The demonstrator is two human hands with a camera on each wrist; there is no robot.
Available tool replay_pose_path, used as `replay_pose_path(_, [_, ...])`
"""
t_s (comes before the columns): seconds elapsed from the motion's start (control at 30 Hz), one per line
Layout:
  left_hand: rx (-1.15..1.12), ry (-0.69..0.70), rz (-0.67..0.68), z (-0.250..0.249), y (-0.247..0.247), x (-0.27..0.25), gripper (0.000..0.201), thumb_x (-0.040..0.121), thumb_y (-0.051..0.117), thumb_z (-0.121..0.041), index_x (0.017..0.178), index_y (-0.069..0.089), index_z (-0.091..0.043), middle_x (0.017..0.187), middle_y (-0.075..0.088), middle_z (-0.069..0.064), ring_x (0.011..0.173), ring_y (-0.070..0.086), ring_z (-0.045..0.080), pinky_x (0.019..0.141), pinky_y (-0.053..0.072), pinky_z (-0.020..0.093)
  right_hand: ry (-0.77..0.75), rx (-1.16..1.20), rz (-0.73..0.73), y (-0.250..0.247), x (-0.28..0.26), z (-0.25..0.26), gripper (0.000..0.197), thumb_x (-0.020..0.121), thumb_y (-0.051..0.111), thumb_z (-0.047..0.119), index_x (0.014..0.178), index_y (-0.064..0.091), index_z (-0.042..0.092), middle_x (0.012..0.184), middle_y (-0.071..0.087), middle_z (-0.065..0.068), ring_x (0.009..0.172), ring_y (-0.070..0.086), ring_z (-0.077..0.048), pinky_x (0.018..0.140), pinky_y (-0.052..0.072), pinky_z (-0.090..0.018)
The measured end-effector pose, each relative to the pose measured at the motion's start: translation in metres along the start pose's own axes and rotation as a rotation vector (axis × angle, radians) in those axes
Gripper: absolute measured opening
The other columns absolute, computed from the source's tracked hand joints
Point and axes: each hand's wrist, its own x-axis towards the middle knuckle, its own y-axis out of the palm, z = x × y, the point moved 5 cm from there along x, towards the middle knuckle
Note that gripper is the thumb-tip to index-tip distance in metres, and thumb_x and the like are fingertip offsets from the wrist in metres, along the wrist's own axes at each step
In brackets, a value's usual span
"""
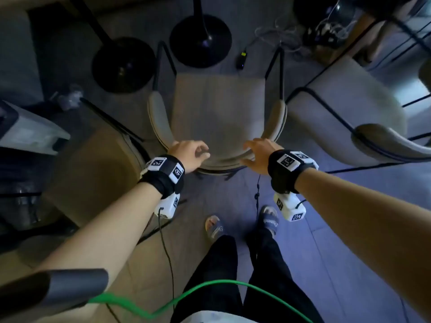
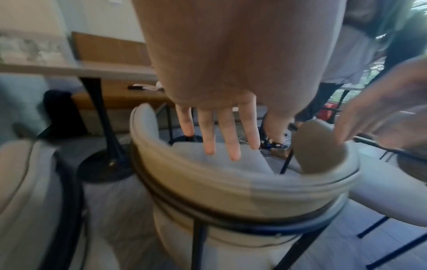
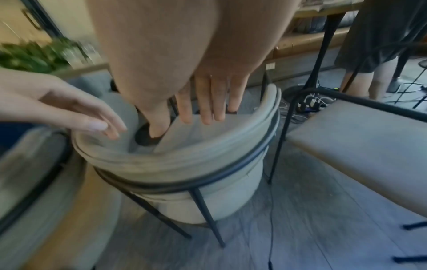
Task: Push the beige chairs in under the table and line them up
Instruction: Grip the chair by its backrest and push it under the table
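Chair [image 1: 218, 113], beige, curved back, black metal frame, stands centre of the head view, seat pointing to 12 o'clock toward two round black table bases [image 1: 200, 40]. Left hand [image 1: 190, 155] hovers over the backrest rim at 7 o'clock of the seat, fingers [image 2: 227, 135] straight and spread, holding nothing. Right hand [image 1: 258, 153] at 5 o'clock, fingers [image 3: 206, 102] straight, close together; contact with the rim cannot be told. Second beige chair [image 1: 363, 113] just beside at 3 o'clock, third chair [image 1: 93, 173] at 8 o'clock.
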Motion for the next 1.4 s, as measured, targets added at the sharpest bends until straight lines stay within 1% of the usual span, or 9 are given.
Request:
replay_pose_path(0.1, [0.162, -0.077, 0.198, 0.020, 0.018, 0.007, 0.073, 0.073, 0.042, -0.087, 0.123, 0.060, -0.037, 0.134, 0.060, -0.005, 0.131, 0.048, 0.019, 0.113, 0.015, 0.047, 0.017, -0.121, 0.057, 0.016, 0.013, -0.007, 0.061, 0.084, 0.068, 0.052, 0.135, 0.049, 0.025, 0.129, 0.058, -0.003, 0.118, 0.055, -0.031, 0.103, 0.042, -0.045])
replay_pose_path(0.17, [0.254, -0.055, 0.252, 0.034, 0.031, 0.009, 0.090, 0.057, 0.047, -0.096, 0.127, 0.055, -0.040, 0.140, 0.054, -0.005, 0.140, 0.036, 0.018, 0.116, 0.001, 0.056, 0.019, -0.226, 0.089, 0.028, 0.021, -0.007, 0.061, 0.084, 0.070, 0.048, 0.136, 0.048, 0.025, 0.130, 0.057, -0.003, 0.127, 0.047, -0.029, 0.109, 0.031, -0.054])
replay_pose_path(0.23, [0.315, -0.051, 0.192, 0.048, 0.035, 0.014, 0.082, 0.057, 0.062, -0.085, 0.126, 0.056, -0.041, 0.141, 0.053, -0.008, 0.146, 0.026, 0.018, 0.114, -0.004, 0.065, 0.054, -0.310, 0.074, 0.034, 0.031, -0.007, 0.051, 0.087, 0.068, 0.042, 0.132, 0.051, 0.026, 0.129, 0.057, -0.003, 0.132, 0.041, -0.028, 0.107, 0.027, -0.063])
replay_pose_path(0.33, [0.260, -0.117, 0.038, 0.067, 0.027, 0.019, 0.051, 0.070, 0.076, -0.051, 0.118, 0.062, -0.040, 0.136, 0.053, -0.013, 0.149, 0.017, 0.017, 0.106, 0.000, 0.079, 0.113, -0.356, 0.055, 0.039, 0.040, -0.011, 0.042, 0.092, 0.062, 0.041, 0.131, 0.054, 0.027, 0.126, 0.056, -0.002, 0.131, 0.036, -0.027, 0.102, 0.030, -0.070])
replay_pose_path(0.4, [0.213, -0.087, 0.051, 0.073, 0.024, 0.021, 0.047, 0.073, 0.074, -0.039, 0.119, 0.064, -0.038, 0.133, 0.053, -0.011, 0.146, 0.019, 0.019, 0.107, 0.014, 0.075, 0.071, -0.364, 0.040, 0.045, 0.042, -0.014, 0.044, 0.094, 0.058, 0.040, 0.135, 0.052, 0.026, 0.131, 0.053, -0.003, 0.134, 0.031, -0.028, 0.102, 0.031, -0.070])
replay_pose_path(0.47, [0.197, -0.036, 0.061, 0.077, 0.022, 0.023, 0.048, 0.073, 0.072, -0.035, 0.120, 0.065, -0.037, 0.130, 0.055, -0.007, 0.142, 0.026, 0.022, 0.108, 0.029, 0.059, 0.040, -0.366, 0.024, 0.047, 0.042, -0.018, 0.042, 0.095, 0.057, 0.039, 0.135, 0.053, 0.026, 0.131, 0.054, -0.002, 0.134, 0.030, -0.029, 0.102, 0.031, -0.069])
replay_pose_path(0.6, [0.182, -0.004, 0.042, 0.081, 0.014, 0.031, 0.052, 0.067, 0.076, -0.051, 0.117, 0.067, -0.040, 0.121, 0.059, -0.009, 0.132, 0.033, 0.020, 0.105, 0.036, 0.044, 0.034, -0.367, 0.057, 0.040, 0.046, -0.018, 0.042, 0.096, 0.056, 0.040, 0.135, 0.053, 0.026, 0.129, 0.055, 0.000, 0.133, 0.032, -0.028, 0.101, 0.035, -0.065])
replay_pose_path(1.17, [0.104, -0.097, 0.020, 0.093, -0.023, 0.089, 0.055, 0.060, 0.081, -0.060, 0.112, 0.070, -0.044, 0.117, 0.060, -0.014, 0.127, 0.035, 0.015, 0.105, 0.037, 0.048, -0.050, -0.366, 0.017, -0.019, 0.107, -0.017, 0.041, 0.093, 0.057, 0.044, 0.132, 0.055, 0.030, 0.124, 0.059, 0.002, 0.130, 0.039, -0.023, 0.101, 0.038, -0.058])
replay_pose_path(1.4, [0.076, -0.169, 0.037, 0.088, -0.044, 0.129, 0.058, 0.060, 0.080, -0.064, 0.113, 0.069, -0.044, 0.121, 0.059, -0.016, 0.127, 0.035, 0.014, 0.105, 0.038, 0.045, -0.091, -0.471, 0.099, -0.067, 0.147, -0.026, 0.048, 0.096, 0.053, 0.046, 0.140, 0.048, 0.030, 0.134, 0.055, 0.001, 0.135, 0.036, -0.026, 0.105, 0.025, -0.072])
